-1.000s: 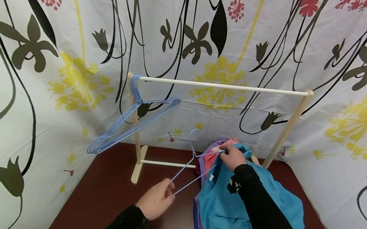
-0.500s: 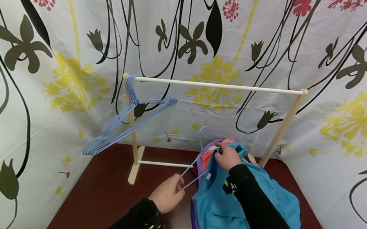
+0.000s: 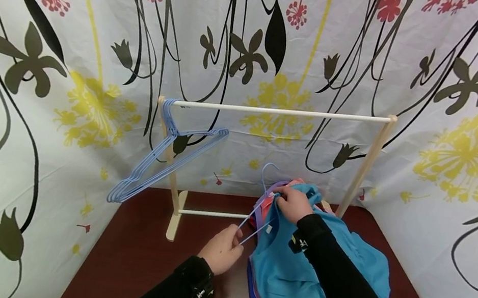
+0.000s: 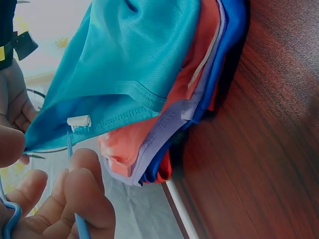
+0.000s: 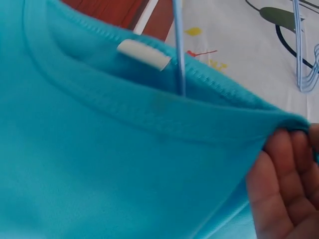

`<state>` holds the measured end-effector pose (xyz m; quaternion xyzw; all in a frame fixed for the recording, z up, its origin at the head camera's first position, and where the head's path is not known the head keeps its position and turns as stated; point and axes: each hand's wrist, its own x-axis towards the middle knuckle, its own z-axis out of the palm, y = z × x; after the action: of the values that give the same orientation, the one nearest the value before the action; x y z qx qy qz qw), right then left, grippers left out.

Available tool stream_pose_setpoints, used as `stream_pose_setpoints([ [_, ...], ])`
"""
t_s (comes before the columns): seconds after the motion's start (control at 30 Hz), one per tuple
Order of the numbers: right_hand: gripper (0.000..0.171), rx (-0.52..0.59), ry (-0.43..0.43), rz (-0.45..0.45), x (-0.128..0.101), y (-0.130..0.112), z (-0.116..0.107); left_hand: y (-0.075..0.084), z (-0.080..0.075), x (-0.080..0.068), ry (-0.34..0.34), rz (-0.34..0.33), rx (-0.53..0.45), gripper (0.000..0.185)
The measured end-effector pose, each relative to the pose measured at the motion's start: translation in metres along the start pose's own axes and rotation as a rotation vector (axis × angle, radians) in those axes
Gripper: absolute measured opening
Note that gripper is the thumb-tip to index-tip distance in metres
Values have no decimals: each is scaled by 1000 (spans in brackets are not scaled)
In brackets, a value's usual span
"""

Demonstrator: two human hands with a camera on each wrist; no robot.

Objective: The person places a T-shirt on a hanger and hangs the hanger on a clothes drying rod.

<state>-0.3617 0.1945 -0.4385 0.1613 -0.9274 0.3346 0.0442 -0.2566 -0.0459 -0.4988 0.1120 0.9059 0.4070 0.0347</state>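
Note:
My left hand (image 3: 221,249) grips the lower end of a light-blue wire hanger (image 3: 253,212), its hook pointing up and away. My right hand (image 3: 293,204) pinches the shoulder edge of a turquoise shirt (image 3: 294,276), lifting its neckline off the pile. In the right wrist view, the hanger wire (image 5: 179,50) runs down into the shirt's neck opening, beside a white label (image 5: 144,54) sewn inside the collar. The left wrist view shows the fingers (image 4: 89,194) around the wire close to the neckline. The hanger's far end is hidden inside the shirt.
A wooden clothes rack (image 3: 281,111) stands at the back of the dark brown table (image 3: 125,255). Several light-blue hangers (image 3: 149,161) hang at its left end. Under the turquoise shirt lie coral, purple (image 4: 169,124), blue and red garments. A flowered curtain (image 3: 102,10) surrounds the table.
My left hand has moved right and slightly forward, sliding the hanger's far end into the shirt's neck opening. My right hand keeps its pinch on the shirt. The view has shifted a little.

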Motion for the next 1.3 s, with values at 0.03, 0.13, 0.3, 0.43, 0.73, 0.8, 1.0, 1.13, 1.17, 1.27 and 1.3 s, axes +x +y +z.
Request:
stream_pose_setpoints([
  [0.03, 33, -12, 18, -13, -1, -1, 0, 0, 1, 1, -3, -6, 3, 23],
  [0.13, 30, -38, 68, -55, -4, -1, 0, 1, 1, 3, -11, -15, -9, 22],
  [0.3, 26, -112, 135, -154, -6, -1, 0, 2, 1, 3, -19, 0, -30, 23],
  [0.43, 22, -222, 215, -258, -7, -1, 0, 2, 0, 4, -30, 12, -35, 23],
  [0.73, 28, -67, 98, -306, -8, 1, -2, 9, -2, 9, -64, 10, -72, 23],
  [0.8, 28, -37, 82, -299, -7, 0, -2, 10, -2, 10, -64, 20, -80, 22],
  [1.0, 20, -40, 111, -352, -5, -8, 1, 12, 3, 12, -64, 36, -116, 17],
  [1.13, 25, -71, 118, -347, -3, -13, 5, 14, 2, 13, -64, 45, -109, 19],
  [1.17, 24, -72, 116, -345, -3, -14, 6, 14, 2, 12, -65, 52, -101, 19],
  [1.27, 18, -70, 96, -339, -3, -13, 7, 12, 0, 11, -76, 74, -89, 21],
  [1.3, 17, -68, 89, -334, -4, -13, 7, 11, -1, 10, -85, 82, -101, 23],
])
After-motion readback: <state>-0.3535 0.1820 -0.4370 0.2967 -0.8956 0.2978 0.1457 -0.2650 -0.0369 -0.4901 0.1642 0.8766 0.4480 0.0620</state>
